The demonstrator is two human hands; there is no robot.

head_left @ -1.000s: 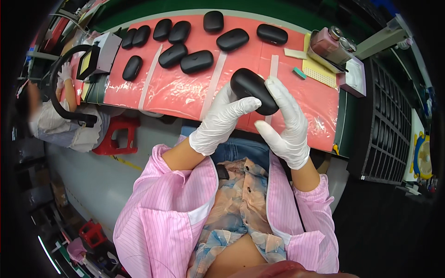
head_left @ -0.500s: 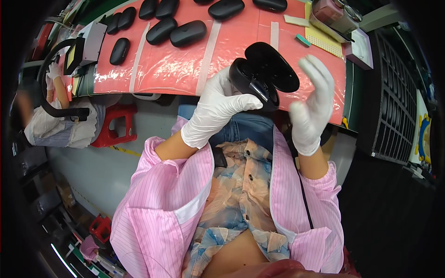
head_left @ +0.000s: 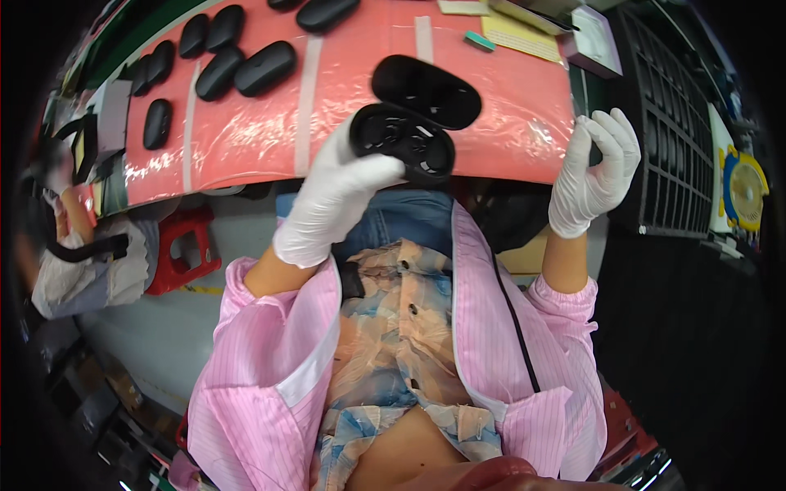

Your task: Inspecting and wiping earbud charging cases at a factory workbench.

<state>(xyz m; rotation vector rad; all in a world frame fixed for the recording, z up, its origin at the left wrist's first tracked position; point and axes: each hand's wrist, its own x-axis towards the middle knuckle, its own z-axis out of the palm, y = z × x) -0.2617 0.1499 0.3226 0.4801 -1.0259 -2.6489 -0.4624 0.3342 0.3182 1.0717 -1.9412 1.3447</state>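
My left hand (head_left: 332, 196), in a white glove, grips a black earbud charging case (head_left: 401, 143) by its left side, thumb along the near rim. The case's lid (head_left: 426, 90) is swung up and tilts away from me. Glossy recesses show inside its base; whether earbuds sit in them I cannot make out. Off to the right, beyond the mat's right edge, my gloved right hand (head_left: 596, 172) is raised with bent fingers apart and no held object visible. It is well apart from the case.
Several closed black cases (head_left: 266, 69) lie on the pink plastic-covered mat (head_left: 344, 98). A green block (head_left: 480, 41) and a yellow sheet (head_left: 524, 39) lie at the back right, beside a white box (head_left: 594, 41). A black rack (head_left: 675, 123) stands right. Another person's hand (head_left: 61, 176) is far left.
My right hand has moved away from the case to the right. The left hand has turned the open case so its inside faces up more. The whole view has shifted.
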